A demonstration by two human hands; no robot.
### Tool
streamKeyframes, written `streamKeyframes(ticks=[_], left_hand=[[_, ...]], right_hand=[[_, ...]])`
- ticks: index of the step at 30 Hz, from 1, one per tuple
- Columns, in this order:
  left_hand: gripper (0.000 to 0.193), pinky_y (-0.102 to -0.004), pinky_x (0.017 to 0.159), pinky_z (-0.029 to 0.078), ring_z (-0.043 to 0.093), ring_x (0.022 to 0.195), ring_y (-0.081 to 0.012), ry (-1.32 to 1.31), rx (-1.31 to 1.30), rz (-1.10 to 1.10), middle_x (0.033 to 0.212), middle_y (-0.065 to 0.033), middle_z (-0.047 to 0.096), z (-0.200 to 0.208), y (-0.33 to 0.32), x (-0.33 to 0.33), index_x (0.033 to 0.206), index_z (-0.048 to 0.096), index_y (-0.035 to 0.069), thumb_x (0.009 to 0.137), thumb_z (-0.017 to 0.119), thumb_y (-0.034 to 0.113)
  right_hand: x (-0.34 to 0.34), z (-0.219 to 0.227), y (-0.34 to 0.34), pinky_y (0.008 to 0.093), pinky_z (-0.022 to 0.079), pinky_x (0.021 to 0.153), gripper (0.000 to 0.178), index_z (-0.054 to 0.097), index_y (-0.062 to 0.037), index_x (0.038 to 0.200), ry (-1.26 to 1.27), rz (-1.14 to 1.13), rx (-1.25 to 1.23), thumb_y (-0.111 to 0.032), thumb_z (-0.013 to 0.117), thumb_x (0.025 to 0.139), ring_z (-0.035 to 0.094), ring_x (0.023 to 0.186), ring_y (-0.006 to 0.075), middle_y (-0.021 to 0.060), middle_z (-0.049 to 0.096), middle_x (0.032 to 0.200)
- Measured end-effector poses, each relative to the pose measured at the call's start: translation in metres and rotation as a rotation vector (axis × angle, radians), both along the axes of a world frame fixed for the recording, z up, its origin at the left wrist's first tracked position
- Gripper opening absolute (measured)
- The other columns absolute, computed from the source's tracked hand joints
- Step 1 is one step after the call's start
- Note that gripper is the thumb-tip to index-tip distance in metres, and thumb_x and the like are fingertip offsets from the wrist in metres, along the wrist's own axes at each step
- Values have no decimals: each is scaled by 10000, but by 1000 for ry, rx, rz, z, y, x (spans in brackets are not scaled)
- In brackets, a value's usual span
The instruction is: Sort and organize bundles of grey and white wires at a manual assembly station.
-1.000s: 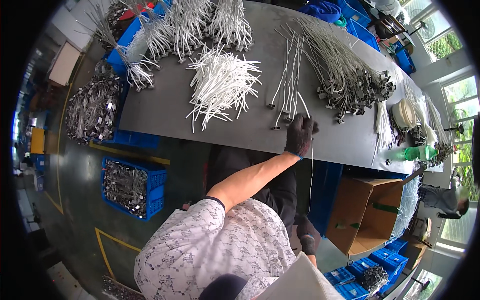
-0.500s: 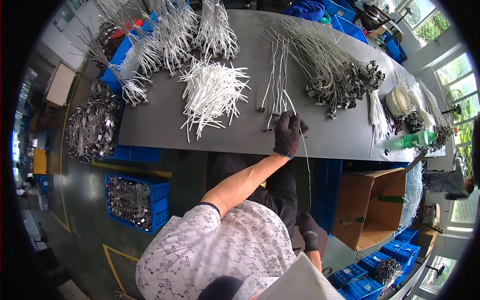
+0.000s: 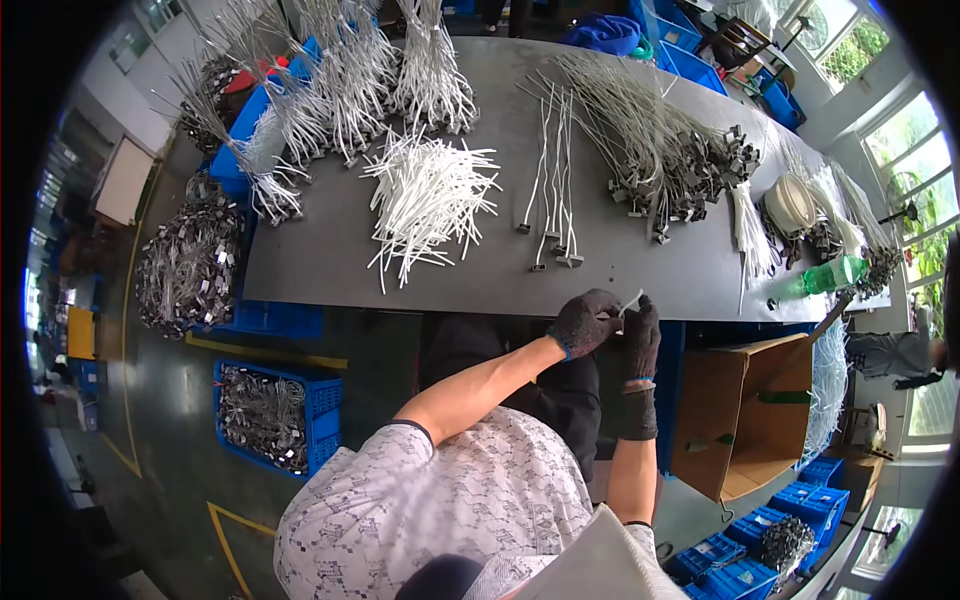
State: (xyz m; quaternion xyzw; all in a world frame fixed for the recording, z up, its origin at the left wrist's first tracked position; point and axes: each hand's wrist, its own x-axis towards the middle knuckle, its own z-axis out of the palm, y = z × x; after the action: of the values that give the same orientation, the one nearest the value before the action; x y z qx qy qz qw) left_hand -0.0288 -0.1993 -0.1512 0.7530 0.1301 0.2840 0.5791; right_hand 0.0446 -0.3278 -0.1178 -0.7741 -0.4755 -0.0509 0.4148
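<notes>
At the table's front edge my left hand (image 3: 587, 323), in a dark knit glove, pinches a short white tube (image 3: 630, 301). My right hand (image 3: 641, 335), gloved alike, is closed right beside it, fingertips at the tube's upper end. What the right fingers grip is too small to make out. Beyond the hands, several thin wires with dark connectors (image 3: 570, 260) lie side by side on the grey table (image 3: 330, 270). Left of them is a loose pile of white tubes (image 3: 430, 205). A large bundle of grey wires with dark connectors (image 3: 680, 180) spreads to the right.
Wire bundles (image 3: 435, 75) stand at the back left. A green bottle (image 3: 835, 273) and a tape roll (image 3: 790, 205) are at the right. An open cardboard box (image 3: 740, 420) stands below the table's right side, a blue crate (image 3: 322, 410) on the floor at left.
My left hand has come back from the wires to the table's front edge with the white tube. My right hand has risen from below to meet it.
</notes>
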Motion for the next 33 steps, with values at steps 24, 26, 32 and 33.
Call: streamKeyframes(ticks=[24, 26, 32, 33], left_hand=[[396, -541, 769, 562, 700, 927, -426, 1144, 401, 716, 970, -234, 714, -53, 196, -81, 999, 695, 40, 899, 613, 414], [393, -534, 754, 578, 714, 913, -408, 1163, 440, 699, 943, -225, 721, -61, 199, -86, 939, 713, 40, 899, 612, 417], [316, -534, 774, 579, 719, 917, -416, 1204, 392, 495, 958, -232, 727, -84, 219, -96, 939, 730, 41, 887, 591, 320], [273, -485, 698, 597, 742, 851, -353, 1122, 534, 525, 881, -194, 736, -80, 213, -99, 897, 717, 28, 898, 595, 272]], right_hand=[[234, -83, 103, 525, 494, 905, 434, 695, -46, 1067, 159, -544, -497, -446, 599, 929, 618, 1021, 475, 278, 653, 1044], [232, -93, 96, 546, 495, 864, 429, 690, -28, 1012, 51, -631, -589, -438, 604, 922, 606, 995, 493, 289, 638, 1016], [179, -95, 41, 346, 518, 705, 285, 630, -73, 1104, 1529, -199, 77, -336, 593, 999, 620, 819, 198, 107, 678, 984], [159, -93, 19, 303, 505, 698, 256, 616, -84, 1123, 1635, -82, 160, -313, 582, 1015, 598, 808, 142, 69, 675, 983]])
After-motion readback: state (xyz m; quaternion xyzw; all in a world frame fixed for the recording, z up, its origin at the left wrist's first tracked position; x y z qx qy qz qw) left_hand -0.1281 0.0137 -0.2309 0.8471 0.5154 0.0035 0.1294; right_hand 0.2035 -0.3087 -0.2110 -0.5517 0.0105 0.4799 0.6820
